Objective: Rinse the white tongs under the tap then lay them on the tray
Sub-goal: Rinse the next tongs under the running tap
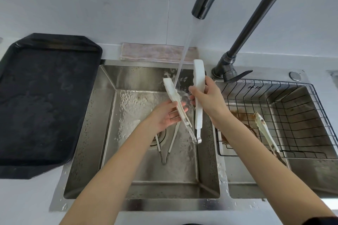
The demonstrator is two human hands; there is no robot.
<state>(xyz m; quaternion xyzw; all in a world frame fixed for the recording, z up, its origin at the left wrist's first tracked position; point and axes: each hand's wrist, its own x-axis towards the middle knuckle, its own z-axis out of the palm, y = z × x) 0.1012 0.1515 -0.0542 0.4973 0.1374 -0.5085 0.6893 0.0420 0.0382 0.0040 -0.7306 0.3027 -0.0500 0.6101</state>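
White tongs (198, 115) are spread wide over the left sink basin (208, 170), joined at their lower hinge. My right hand (208, 97) grips the right arm of the tongs. The left arm of the tongs rests across the fingers of my left hand (167, 116), palm up. Water runs from the dark tap (200, 8) and lands between the two arms, near the left one. The black tray (43, 100) lies on the counter left of the sink, wet, with nothing on it.
Another pair of tongs (171, 144) lies on the basin floor by the drain. A dirty pair of tongs (265, 129) rests in the wire basket (311, 115) over the right basin. A folded cloth (157, 54) lies behind the sink.
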